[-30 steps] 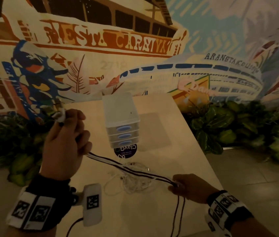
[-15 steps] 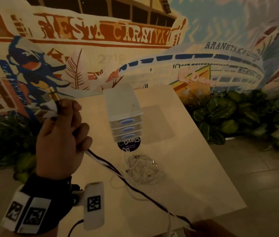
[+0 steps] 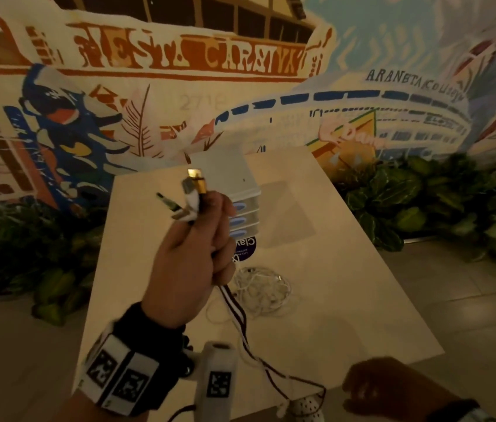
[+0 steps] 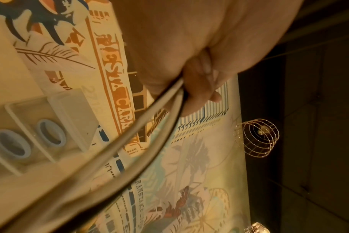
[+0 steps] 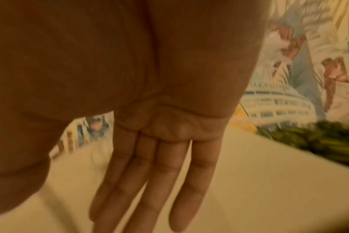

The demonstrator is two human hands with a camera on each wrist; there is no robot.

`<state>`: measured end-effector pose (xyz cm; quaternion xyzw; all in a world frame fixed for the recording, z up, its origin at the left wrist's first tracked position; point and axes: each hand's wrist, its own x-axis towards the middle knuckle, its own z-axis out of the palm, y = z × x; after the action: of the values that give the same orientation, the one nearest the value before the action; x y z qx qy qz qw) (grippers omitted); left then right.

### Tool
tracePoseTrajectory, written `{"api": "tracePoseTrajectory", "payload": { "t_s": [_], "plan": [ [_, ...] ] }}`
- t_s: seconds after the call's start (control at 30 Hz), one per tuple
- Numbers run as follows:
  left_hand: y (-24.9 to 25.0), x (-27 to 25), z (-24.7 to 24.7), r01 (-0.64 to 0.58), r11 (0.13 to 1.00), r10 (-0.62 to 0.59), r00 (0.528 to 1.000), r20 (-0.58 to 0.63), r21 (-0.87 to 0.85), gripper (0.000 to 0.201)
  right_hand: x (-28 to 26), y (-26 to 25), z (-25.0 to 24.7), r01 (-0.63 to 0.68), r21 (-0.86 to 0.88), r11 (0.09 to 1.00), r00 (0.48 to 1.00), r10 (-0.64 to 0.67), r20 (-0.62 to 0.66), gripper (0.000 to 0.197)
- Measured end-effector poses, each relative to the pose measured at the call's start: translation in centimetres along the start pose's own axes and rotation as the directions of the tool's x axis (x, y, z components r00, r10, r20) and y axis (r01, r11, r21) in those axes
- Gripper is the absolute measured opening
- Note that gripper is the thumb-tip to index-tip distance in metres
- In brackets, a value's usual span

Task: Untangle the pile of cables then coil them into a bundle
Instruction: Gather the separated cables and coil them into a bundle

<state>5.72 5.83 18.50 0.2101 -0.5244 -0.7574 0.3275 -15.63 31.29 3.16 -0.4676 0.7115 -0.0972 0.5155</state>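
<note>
A: Head view: your left hand point(image 3: 190, 263) is fisted around the striped black-and-white cables point(image 3: 236, 312), their plugs point(image 3: 190, 193) sticking up above your knuckles.

B: And your right hand point(image 5: 159, 141)?

A: Fingers point(image 5: 157, 181) straight, holding nothing. The cables trail off the table point(image 3: 347, 284) edge; a white cable tangle point(image 3: 263, 289) lies below the drawer unit point(image 3: 234, 181).

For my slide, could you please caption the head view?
Left hand grips gathered cable ends above table; right hand open.

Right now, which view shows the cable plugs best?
The head view: the cable plugs stick up clearly above the left hand. The left wrist view shows only cable runs leaving the grip; the right wrist view shows none.
</note>
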Motion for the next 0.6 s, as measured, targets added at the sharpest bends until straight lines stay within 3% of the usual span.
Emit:
{"api": "tracePoseTrajectory", "payload": {
  "t_s": [0.07, 0.13, 0.17, 0.23, 0.3, 0.37, 0.43, 0.5, 0.6],
  "plan": [
    [-0.4, -0.6, 0.7, 0.057, 0.998, -0.056, 0.996, 0.073, -0.002, 0.036, -0.1, -3.7, -2.6, 0.074, -0.010, 0.997, 0.979, -0.075, -0.192, 0.046],
    [-0.7, -0.9, 1.6, 0.079, 0.997, -0.076, 0.989, 0.129, -0.017, 0.037, -0.2, -8.4, -3.9, 0.281, 0.012, 0.960, 0.915, -0.264, -0.304, 0.059],
    [-0.9, -1.0, 2.1, 0.068, 0.998, -0.067, 0.987, 0.144, -0.007, 0.039, 0.3, -10.9, -4.2, 0.406, 0.033, 0.913, 0.866, -0.373, -0.333, 0.061],
    [-1.0, -0.9, 3.0, 0.014, 0.997, -0.024, 0.990, 0.138, 0.078, 0.040, 1.8, -14.9, -3.9, 0.550, 0.075, 0.832, 0.821, -0.522, -0.230, 0.043],
    [-0.7, -0.7, 3.4, -0.041, 0.984, 0.023, 0.995, 0.100, 0.175, 0.029, 3.6, -17.4, -2.8, 0.517, 0.176, 0.838, 0.855, -0.515, -0.060, 0.008],
    [-0.3, -0.3, 3.0, -0.070, 0.969, 0.057, 0.997, 0.059, 0.235, 0.022, 6.2, -16.3, -1.6, 0.375, 0.321, 0.870, 0.918, -0.397, 0.004, 0.044],
    [-0.4, 0.0, 2.1, -0.052, 0.968, 0.050, 0.999, 0.015, 0.247, 0.019, 7.8, -14.6, -0.8, 0.243, 0.392, 0.887, 0.959, -0.281, 0.040, 0.067],
    [-1.1, 0.0, 1.6, -0.008, 0.961, 0.014, 1.000, -0.021, 0.276, 0.019, 8.1, -13.0, -0.9, 0.208, 0.348, 0.914, 0.970, -0.239, 0.048, 0.068],
    [-2.9, -0.1, 1.2, 0.024, 0.948, -0.013, 0.999, -0.037, 0.318, 0.018, 6.9, -11.2, -2.7, 0.253, 0.116, 0.960, 0.964, -0.260, 0.053, 0.057]
  ]
}}
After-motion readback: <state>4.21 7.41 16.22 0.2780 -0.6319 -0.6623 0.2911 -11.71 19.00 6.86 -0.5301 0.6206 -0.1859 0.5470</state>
